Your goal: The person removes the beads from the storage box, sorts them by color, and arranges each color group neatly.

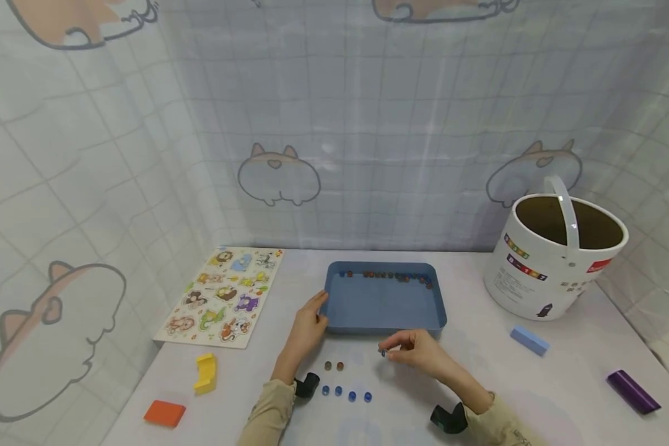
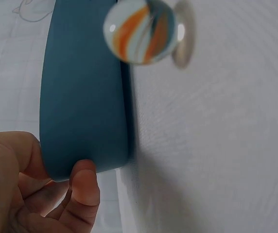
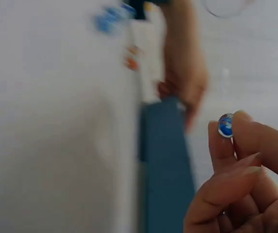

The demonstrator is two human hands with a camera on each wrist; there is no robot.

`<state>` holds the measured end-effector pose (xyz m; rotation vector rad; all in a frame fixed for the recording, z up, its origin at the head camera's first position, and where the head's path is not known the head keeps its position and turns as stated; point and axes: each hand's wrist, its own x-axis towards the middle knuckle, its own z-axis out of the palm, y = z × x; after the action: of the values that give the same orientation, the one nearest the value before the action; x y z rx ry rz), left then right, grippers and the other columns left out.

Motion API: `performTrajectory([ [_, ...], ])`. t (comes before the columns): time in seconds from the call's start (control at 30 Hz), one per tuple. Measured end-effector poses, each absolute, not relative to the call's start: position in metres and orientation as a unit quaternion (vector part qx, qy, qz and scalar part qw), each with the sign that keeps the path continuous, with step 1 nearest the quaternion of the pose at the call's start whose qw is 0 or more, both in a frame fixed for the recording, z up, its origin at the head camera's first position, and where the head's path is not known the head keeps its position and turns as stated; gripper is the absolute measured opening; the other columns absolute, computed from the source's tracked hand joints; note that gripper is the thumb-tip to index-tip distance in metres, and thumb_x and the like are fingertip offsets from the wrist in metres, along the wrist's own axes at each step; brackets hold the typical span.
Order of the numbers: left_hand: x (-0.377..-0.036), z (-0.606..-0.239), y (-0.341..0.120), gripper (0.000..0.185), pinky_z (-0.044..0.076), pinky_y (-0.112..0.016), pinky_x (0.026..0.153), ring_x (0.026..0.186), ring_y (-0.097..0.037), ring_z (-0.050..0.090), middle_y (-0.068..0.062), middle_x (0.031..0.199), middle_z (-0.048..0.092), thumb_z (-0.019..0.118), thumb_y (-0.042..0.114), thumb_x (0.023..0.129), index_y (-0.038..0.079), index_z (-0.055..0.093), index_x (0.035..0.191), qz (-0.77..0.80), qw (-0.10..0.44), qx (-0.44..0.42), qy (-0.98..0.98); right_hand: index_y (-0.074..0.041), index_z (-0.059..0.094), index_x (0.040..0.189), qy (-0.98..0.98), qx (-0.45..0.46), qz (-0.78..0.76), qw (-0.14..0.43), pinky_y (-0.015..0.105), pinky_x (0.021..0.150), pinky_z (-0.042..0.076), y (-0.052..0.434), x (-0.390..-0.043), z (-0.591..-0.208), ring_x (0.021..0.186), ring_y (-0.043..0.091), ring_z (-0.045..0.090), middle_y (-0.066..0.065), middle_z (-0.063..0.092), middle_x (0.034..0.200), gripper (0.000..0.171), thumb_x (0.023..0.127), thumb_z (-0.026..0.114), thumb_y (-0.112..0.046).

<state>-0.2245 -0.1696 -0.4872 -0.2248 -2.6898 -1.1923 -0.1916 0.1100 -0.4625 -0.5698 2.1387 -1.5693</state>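
My left hand [image 1: 306, 331] holds the near left corner of a shallow blue tray [image 1: 334, 310]. The left wrist view shows its fingers and thumb [image 2: 85, 187] gripping that corner. Just in front of the tray's near edge, my right hand [image 1: 418, 353] pinches a small blue and white marble [image 3: 225, 125] between fingertips. Several marbles [image 1: 390, 275] line the tray's far side and far right corner. On the table, two brownish marbles [image 1: 340, 366] sit side by side, with a row of several blue marbles [image 1: 352, 396] nearer to me. An orange-striped clear marble [image 2: 140, 31] appears large in the left wrist view.
An animal puzzle board [image 1: 223, 303] lies at the left, with a yellow block [image 1: 205, 375] and a red block [image 1: 165, 414] nearer. On the right are a white bucket [image 1: 524, 279] with a handle, a light blue block [image 1: 529, 341] and a purple block [image 1: 633, 392].
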Motion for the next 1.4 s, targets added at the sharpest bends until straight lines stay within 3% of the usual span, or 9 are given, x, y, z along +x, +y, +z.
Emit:
performTrajectory([
  [0.1,-0.225,-0.485,-0.171,0.055,0.036,-0.019,0.054,0.088,-0.02,0.059,-0.02,0.147,0.046,0.051,-0.006,0.083,-0.005,0.05,0.137,-0.402,0.092,-0.07,-0.908,0.0,0.072,0.107,0.766,-0.213,-0.564,0.22,0.018,0.052,0.035,0.106,-0.181,-0.477,0.056,0.002,0.039,0.019,0.072,0.105,0.025,0.085,0.07,-0.01],
  [0.2,-0.226,-0.484,-0.171,0.055,0.034,-0.018,0.052,0.066,-0.013,0.048,-0.018,0.147,0.046,0.051,-0.005,0.083,-0.003,0.05,0.138,-0.399,0.088,-0.064,-0.91,0.0,0.073,0.104,0.768,-0.226,-0.556,0.222,0.017,0.05,0.034,0.104,-0.173,-0.489,0.054,0.001,0.037,0.018,0.074,0.099,0.025,0.08,0.073,-0.008],
  [0.27,-0.226,-0.485,-0.171,0.055,0.034,-0.019,0.051,0.065,-0.014,0.048,-0.02,0.147,0.047,0.051,-0.006,0.082,-0.005,0.05,0.137,-0.399,0.091,-0.069,-0.91,-0.002,0.074,0.101,0.775,-0.235,-0.544,0.22,0.016,0.049,0.033,0.102,-0.169,-0.494,0.051,0.0,0.037,0.015,0.074,0.094,0.025,0.078,0.075,-0.009],
  [0.4,-0.226,-0.485,-0.171,0.055,0.034,-0.019,0.051,0.086,-0.021,0.056,-0.021,0.146,0.047,0.051,-0.006,0.082,-0.006,0.051,0.136,-0.403,0.094,-0.073,-0.908,-0.008,0.076,0.098,0.789,-0.247,-0.522,0.208,0.015,0.048,0.035,0.098,-0.165,-0.499,0.051,-0.002,0.042,0.007,0.074,0.086,0.024,0.074,0.08,-0.012],
  [0.57,-0.227,-0.486,-0.171,0.054,0.034,-0.019,0.051,0.055,-0.006,0.036,-0.021,0.146,0.046,0.05,-0.007,0.083,-0.005,0.05,0.137,-0.405,0.094,-0.075,-0.906,-0.012,0.076,0.096,0.803,-0.25,-0.503,0.201,0.016,0.048,0.035,0.094,-0.162,-0.501,0.052,-0.002,0.042,0.002,0.073,0.083,0.026,0.072,0.083,-0.012],
  [0.67,-0.227,-0.487,-0.171,0.054,0.033,-0.019,0.05,0.048,-0.002,0.026,-0.022,0.147,0.046,0.05,-0.006,0.084,-0.006,0.049,0.138,-0.407,0.093,-0.077,-0.905,-0.014,0.076,0.096,0.807,-0.249,-0.495,0.207,0.016,0.049,0.035,0.093,-0.16,-0.5,0.053,-0.001,0.041,0.0,0.073,0.083,0.026,0.072,0.083,-0.012],
  [0.9,-0.227,-0.486,-0.171,0.055,0.034,-0.018,0.052,0.053,-0.004,0.03,-0.021,0.147,0.046,0.05,-0.006,0.083,-0.005,0.049,0.138,-0.404,0.093,-0.073,-0.907,-0.014,0.075,0.103,0.808,-0.24,-0.497,0.206,0.017,0.049,0.034,0.095,-0.163,-0.49,0.054,0.0,0.041,0.001,0.073,0.09,0.029,0.075,0.08,-0.015],
  [1.2,-0.226,-0.486,-0.17,0.056,0.034,-0.018,0.051,0.051,-0.004,0.029,-0.021,0.146,0.047,0.051,-0.005,0.082,-0.005,0.049,0.138,-0.401,0.089,-0.07,-0.909,-0.004,0.071,0.112,0.818,-0.244,-0.501,0.142,0.019,0.05,0.036,0.11,-0.184,-0.462,0.056,0.001,0.044,0.012,0.072,0.1,0.031,0.085,0.072,-0.019],
  [1.4,-0.227,-0.488,-0.17,0.056,0.034,-0.018,0.051,0.05,-0.004,0.029,-0.021,0.146,0.047,0.051,-0.006,0.082,-0.006,0.049,0.137,-0.401,0.092,-0.073,-0.909,-0.01,0.071,0.114,0.822,-0.257,-0.498,0.107,0.021,0.052,0.039,0.117,-0.203,-0.441,0.059,0.007,0.049,0.015,0.071,0.106,0.03,0.088,0.069,-0.023],
])
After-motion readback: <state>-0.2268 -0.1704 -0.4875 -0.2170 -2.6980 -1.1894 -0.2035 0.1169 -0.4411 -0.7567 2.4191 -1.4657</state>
